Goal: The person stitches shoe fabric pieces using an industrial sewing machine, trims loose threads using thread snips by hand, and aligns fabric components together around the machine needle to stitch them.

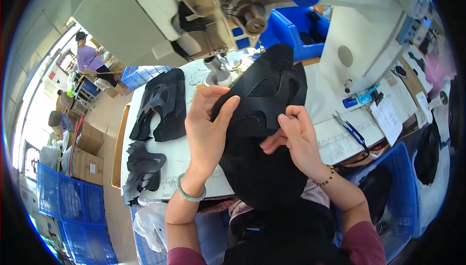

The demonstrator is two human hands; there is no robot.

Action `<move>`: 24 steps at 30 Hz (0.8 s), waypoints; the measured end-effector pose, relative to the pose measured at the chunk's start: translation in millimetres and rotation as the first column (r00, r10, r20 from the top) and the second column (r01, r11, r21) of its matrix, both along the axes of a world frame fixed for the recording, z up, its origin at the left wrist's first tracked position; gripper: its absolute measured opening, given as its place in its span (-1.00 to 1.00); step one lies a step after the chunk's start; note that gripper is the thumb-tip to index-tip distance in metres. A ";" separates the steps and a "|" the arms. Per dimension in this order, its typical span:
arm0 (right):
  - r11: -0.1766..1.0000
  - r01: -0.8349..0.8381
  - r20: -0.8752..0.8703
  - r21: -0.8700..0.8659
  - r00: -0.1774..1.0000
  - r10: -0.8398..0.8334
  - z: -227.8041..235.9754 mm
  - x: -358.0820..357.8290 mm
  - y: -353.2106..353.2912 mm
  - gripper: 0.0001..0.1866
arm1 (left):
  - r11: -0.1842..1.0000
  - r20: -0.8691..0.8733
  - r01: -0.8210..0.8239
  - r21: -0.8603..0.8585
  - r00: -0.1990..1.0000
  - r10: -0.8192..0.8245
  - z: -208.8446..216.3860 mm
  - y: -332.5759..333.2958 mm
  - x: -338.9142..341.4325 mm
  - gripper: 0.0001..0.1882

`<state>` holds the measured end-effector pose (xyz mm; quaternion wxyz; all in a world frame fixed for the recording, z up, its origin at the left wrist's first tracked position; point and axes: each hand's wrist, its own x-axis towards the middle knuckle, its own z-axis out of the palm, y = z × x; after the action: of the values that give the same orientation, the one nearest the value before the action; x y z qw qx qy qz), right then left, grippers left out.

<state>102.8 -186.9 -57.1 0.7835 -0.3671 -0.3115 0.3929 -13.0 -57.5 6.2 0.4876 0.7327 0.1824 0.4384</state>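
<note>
I hold a black fabric shoe-upper piece (264, 100) with mesh cutouts up in front of me, below the head of a white sewing machine (160, 17). My left hand (206, 129) grips its left edge, thumb across the fabric. My right hand (296, 139) pinches the piece near its middle right. The fabric hangs down over my lap, hiding part of the table. The machine's needle area (218, 68) is just beyond my left fingers.
A stack of black cut pieces (162, 105) lies on the white table (179, 153) at left, with darker pieces (143, 168) at its near edge. Blue-handled scissors (352, 129) and papers (388, 119) lie right. Blue crates (73, 202) stand on the floor left; a person (90, 61) works far off.
</note>
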 end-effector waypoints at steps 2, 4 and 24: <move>0.997 0.063 -0.034 0.036 0.997 -0.062 -4.4 -4.5 7.4 -0.82 | 1.000 0.006 0.003 -0.008 1.000 -0.003 -5.6 -1.4 1.9 -0.77; 0.986 0.132 -0.047 0.100 0.991 -0.128 -6.8 -8.1 7.5 -0.82 | 0.977 -0.084 -0.095 0.189 0.990 0.113 -13.4 -1.6 -0.6 -0.75; 0.966 0.220 0.183 0.136 0.953 -0.242 0.6 -14.7 9.8 -0.75 | 0.997 -0.084 -0.029 0.075 0.996 0.036 -23.2 9.7 -23.9 -0.75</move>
<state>88.1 -177.1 -56.6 0.8088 -0.3930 -0.3649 0.2415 -36.9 -47.9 -17.0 0.4448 0.7651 0.1985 0.4212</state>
